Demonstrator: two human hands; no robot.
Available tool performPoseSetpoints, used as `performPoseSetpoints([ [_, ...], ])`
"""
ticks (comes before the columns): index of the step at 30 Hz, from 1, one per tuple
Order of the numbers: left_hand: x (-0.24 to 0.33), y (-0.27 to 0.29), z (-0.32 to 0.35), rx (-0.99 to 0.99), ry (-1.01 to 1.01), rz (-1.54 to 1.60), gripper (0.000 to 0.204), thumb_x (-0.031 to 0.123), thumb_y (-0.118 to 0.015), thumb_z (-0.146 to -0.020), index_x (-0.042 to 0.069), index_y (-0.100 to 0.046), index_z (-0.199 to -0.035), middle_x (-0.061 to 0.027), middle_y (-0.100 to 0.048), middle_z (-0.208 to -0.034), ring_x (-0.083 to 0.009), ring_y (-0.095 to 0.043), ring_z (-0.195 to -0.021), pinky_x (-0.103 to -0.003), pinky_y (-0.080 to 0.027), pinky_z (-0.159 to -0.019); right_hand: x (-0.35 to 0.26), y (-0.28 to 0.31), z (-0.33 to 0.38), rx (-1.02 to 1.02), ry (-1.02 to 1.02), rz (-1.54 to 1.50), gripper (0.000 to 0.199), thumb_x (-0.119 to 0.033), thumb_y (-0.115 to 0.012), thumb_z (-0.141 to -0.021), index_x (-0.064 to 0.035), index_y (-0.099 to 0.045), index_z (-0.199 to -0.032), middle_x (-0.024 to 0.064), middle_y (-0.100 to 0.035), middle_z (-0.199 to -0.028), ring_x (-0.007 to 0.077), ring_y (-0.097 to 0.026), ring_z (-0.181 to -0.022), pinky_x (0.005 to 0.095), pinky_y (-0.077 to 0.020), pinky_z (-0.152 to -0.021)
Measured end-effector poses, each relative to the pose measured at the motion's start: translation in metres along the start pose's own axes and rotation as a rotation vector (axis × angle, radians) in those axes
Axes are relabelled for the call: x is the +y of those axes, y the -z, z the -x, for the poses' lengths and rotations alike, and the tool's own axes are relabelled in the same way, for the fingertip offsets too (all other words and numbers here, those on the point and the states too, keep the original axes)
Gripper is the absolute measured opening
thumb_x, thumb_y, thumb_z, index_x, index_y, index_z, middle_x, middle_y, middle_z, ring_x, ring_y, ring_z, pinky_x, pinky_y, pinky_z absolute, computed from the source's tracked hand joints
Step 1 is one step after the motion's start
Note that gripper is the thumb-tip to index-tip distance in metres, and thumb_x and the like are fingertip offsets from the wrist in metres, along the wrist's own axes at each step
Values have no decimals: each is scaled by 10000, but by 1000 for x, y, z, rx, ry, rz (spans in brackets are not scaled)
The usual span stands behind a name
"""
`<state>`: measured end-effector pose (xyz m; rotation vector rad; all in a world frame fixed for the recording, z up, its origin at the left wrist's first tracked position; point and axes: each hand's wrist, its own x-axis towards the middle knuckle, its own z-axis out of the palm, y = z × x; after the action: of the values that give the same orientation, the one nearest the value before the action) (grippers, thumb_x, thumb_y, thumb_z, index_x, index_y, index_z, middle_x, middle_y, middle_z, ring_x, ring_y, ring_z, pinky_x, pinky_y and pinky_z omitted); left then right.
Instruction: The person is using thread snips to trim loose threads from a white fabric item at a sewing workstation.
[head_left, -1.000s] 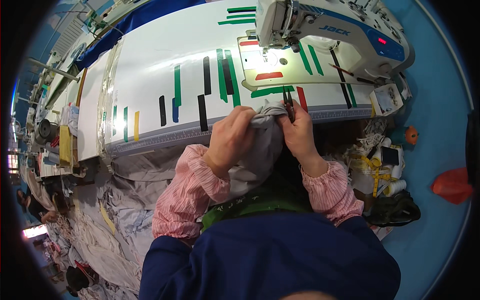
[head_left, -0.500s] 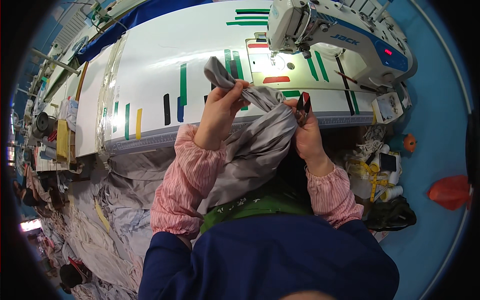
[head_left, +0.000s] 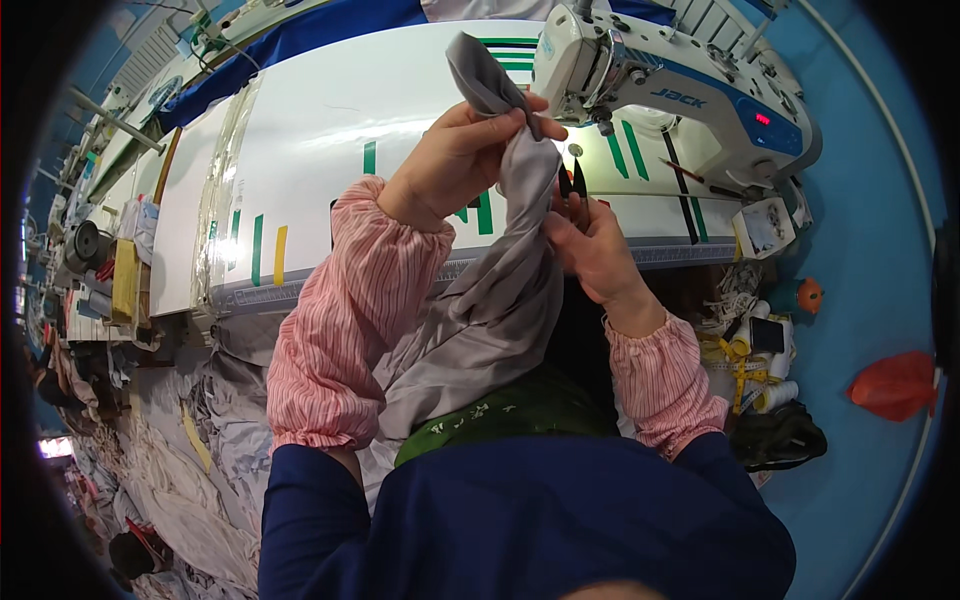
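Observation:
My left hand point(head_left: 455, 160) is raised above the sewing table point(head_left: 330, 150) and grips the top of a grey fabric piece point(head_left: 500, 290), which hangs from it down to my lap. My right hand point(head_left: 590, 245) sits lower, just right of the hanging cloth, touching its edge and holding small dark thread snips point(head_left: 572, 182) with the blades pointing up. Both wrists wear pink striped sleeve covers. The white and blue sewing machine point(head_left: 680, 90) stands right behind the hands.
Green, black and yellow tape marks cross the white table. Piles of grey cloth point(head_left: 190, 450) lie at the lower left. A small tray point(head_left: 765, 225), yellow measuring tape point(head_left: 735, 355), a phone and an orange bag point(head_left: 895, 385) sit at the right on the blue floor.
My left hand has lifted the grey fabric from the table edge up high, drawing it out long. My right hand stayed near the table edge with the snips.

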<state>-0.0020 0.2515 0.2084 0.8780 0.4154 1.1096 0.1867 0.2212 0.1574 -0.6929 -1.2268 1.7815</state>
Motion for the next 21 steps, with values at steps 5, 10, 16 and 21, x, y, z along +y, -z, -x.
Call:
performPoseSetpoints([
  [5, -13, 23, 4, 18, -114, 83, 316, 135, -466, -912, -3, -442, -1195, -128, -590, -1023, -157, -576, -798, -248, -482, -707, -9, 2, 7, 47, -90, 150, 230, -146, -646, -826, -2, -594, -997, -46, -577, -758, -5, -417, -523, 156, -286, -432],
  [10, -36, 41, 5, 82, -81, 279, 263, 152, -455, -915, 24, -464, -1144, -130, -569, -1071, -225, -567, -955, -348, -474, -845, -5, 8, 12, 117, -169, 213, 189, -130, -630, -838, 1, -601, -971, -51, -560, -725, -4, -367, -476, 154, -255, -417],
  [16, -48, 43, 9, 267, 22, 240, 373, 343, -397, -938, 32, -485, -1122, -125, -555, -1102, -252, -536, -1050, -413, -449, -888, 4, 24, 14, 151, -200, 184, 138, -126, -598, -863, 0, -613, -916, -66, -501, -651, -5, -324, -458, 161, -231, -406],
  [21, -55, 46, 23, 321, 66, 246, 506, 486, -459, -889, 56, -476, -1155, -66, -552, -1045, -200, -552, -920, -343, -454, -797, 10, 22, 12, 319, 23, 466, 135, -107, -588, -865, 21, -613, -900, -45, -526, -642, 16, -399, -495, 168, -302, -449],
])
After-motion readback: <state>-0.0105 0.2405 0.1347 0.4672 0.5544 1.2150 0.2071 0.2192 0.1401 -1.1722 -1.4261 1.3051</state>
